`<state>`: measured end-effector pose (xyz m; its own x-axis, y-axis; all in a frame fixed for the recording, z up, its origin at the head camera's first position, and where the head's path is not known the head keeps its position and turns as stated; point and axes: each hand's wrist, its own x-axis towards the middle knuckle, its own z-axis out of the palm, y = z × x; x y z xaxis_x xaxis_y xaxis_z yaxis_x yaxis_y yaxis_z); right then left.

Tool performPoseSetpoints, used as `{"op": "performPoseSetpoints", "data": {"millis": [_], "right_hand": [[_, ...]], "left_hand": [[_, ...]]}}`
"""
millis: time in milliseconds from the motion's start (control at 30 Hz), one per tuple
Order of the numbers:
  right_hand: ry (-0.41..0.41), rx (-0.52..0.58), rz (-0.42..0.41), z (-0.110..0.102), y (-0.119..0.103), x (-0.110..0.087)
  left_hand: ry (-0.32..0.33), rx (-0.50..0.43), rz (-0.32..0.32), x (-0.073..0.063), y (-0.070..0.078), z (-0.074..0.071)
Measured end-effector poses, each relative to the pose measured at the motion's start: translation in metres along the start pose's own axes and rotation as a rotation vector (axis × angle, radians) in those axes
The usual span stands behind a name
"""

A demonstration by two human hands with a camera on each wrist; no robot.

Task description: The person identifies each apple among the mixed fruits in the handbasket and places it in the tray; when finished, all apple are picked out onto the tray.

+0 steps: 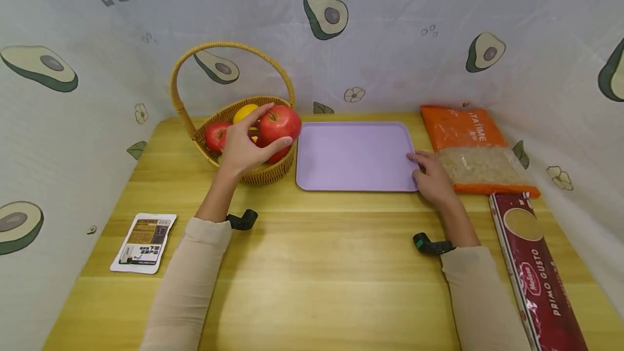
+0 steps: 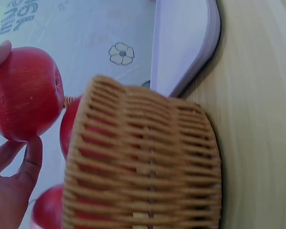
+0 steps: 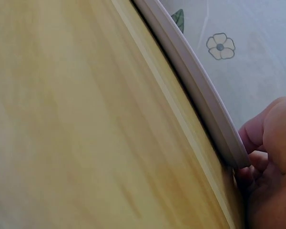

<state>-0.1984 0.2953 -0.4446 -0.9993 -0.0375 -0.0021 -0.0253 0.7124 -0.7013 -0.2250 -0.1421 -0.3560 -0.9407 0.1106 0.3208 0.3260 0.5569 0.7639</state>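
A red apple (image 1: 284, 122) is held between the thumb and fingers of my left hand (image 1: 245, 145), above the right side of a wicker basket (image 1: 263, 176). In the left wrist view the apple (image 2: 26, 95) is clear of the basket's rim. More red apples (image 1: 216, 137) and a yellow fruit (image 1: 245, 113), partly hidden by the hand, lie inside the basket. My right hand (image 1: 434, 179) grips the right edge of a purple tray (image 1: 356, 156), with fingers over the rim. The tray (image 3: 200, 90) lies flat on the table, just right of the basket.
An orange bag (image 1: 475, 148) with pale contents lies at the back right. A long dark red package (image 1: 536, 270) runs along the right side. On the left is a small white packet (image 1: 144, 242). A printed curtain (image 1: 380, 42) stands behind the wooden table (image 1: 331, 275).
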Motion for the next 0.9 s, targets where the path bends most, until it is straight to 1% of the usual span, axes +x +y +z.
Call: {"op": "performPoseSetpoints", "data": {"millis": [167,267,333,467,600,700,800,900], "right_hand": [[0.009,0.019,-0.006,-0.001,-0.002,0.001],[0.007,0.016,-0.005,-0.001,-0.002,0.001],[0.004,0.014,-0.005,0.000,-0.001,0.000],[0.002,0.016,-0.003,0.002,0.001,-0.001],[0.003,0.015,-0.003,0.002,0.000,-0.001],[0.000,0.016,0.001,0.002,-0.001,-0.001],[0.000,0.019,0.003,0.002,-0.001,-0.002],[0.001,0.015,0.006,0.001,-0.001,-0.003]], "left_hand": [[-0.030,-0.038,0.055,0.003,0.009,0.009],[-0.038,-0.063,0.087,0.002,0.011,0.017],[-0.041,-0.076,0.095,0.002,0.012,0.023],[-0.056,-0.093,0.074,0.000,0.016,0.034],[-0.086,-0.122,0.042,-0.001,0.020,0.042],[-0.107,-0.140,0.034,-0.002,0.020,0.046],[-0.116,-0.138,0.041,-0.003,0.019,0.051],[-0.121,-0.132,0.034,-0.004,0.018,0.055]]}}
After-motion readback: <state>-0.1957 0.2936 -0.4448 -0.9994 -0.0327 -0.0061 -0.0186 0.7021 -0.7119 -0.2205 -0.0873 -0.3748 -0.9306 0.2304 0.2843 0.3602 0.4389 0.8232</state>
